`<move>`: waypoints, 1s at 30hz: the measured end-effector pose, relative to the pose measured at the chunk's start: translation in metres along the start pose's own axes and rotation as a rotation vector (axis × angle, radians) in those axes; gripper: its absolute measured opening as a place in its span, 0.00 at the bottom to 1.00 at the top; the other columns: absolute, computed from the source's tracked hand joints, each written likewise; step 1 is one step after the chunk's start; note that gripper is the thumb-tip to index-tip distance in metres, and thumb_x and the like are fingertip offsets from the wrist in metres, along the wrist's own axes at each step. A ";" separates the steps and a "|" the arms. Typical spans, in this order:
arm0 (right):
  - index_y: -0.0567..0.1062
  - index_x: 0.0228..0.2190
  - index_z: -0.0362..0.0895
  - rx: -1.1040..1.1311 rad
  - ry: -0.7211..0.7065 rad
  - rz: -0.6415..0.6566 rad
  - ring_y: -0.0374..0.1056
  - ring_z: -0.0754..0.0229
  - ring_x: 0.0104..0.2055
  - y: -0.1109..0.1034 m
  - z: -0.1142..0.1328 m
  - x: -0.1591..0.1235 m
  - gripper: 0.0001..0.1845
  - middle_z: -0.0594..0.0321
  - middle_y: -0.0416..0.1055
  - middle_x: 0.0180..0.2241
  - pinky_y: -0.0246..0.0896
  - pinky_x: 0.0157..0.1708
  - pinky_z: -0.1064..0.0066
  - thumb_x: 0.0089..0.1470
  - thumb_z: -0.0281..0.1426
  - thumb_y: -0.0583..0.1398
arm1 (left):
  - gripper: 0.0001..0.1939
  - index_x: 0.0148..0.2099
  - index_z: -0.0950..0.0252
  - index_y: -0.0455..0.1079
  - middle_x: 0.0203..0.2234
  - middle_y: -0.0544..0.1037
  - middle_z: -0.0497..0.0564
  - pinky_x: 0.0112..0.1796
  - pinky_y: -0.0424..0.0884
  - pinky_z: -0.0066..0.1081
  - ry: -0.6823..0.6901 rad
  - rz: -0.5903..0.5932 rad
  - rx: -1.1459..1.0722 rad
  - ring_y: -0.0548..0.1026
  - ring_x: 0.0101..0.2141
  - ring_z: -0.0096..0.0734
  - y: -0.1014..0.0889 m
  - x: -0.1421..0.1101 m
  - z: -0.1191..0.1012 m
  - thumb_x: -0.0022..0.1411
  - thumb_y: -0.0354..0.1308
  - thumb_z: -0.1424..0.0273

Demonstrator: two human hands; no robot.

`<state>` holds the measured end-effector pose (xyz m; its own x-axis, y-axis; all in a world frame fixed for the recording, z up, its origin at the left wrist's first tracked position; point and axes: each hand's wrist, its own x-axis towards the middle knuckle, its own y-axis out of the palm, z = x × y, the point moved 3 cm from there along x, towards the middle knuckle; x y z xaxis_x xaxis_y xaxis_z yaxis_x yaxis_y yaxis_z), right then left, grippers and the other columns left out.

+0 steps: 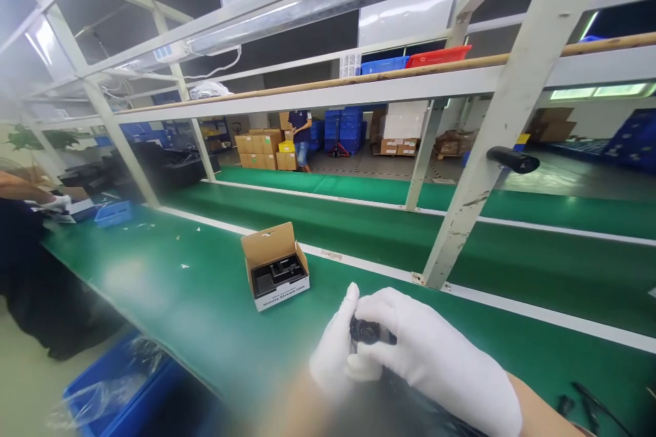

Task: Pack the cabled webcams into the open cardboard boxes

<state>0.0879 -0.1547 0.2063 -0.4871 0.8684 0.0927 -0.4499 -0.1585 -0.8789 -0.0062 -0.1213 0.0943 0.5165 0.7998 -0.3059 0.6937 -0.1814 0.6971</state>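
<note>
A small black device (366,332) with a rounded face is held between my two white-gloved hands, and its kind cannot be made out. My left hand (334,348) wraps round its left side with the thumb up. My right hand (417,334) pinches it from the right with the fingertips. Much of the device is hidden by the gloves. Ahead and to the left on the green bench (215,293) stands an open carton (283,297), white outside and brown inside its raised lid. Black parts (279,272) sit in its insert.
A blue bin (123,396) with clear plastic bags stands below the bench's left edge. Black cables (589,403) lie at the lower right. A white post (476,171) rises beyond my right hand. At far left, a co-worker's gloved hand (59,203) is near a blue tray (113,213).
</note>
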 end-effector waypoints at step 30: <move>0.70 0.45 0.50 -0.155 -0.253 -0.387 0.68 0.57 0.44 -0.018 -0.015 -0.018 0.17 0.62 0.72 0.43 0.67 0.44 0.65 0.53 0.29 0.64 | 0.17 0.45 0.67 0.74 0.39 0.78 0.59 0.47 0.66 0.50 0.705 -0.782 1.769 0.73 0.42 0.50 -0.168 0.020 -0.070 0.68 0.45 0.67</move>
<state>0.1161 -0.1599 0.2133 -0.4817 0.7053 0.5202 -0.5263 0.2418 -0.8152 -0.1477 -0.0351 0.0163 -0.0072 0.9224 0.3861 0.4763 0.3427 -0.8097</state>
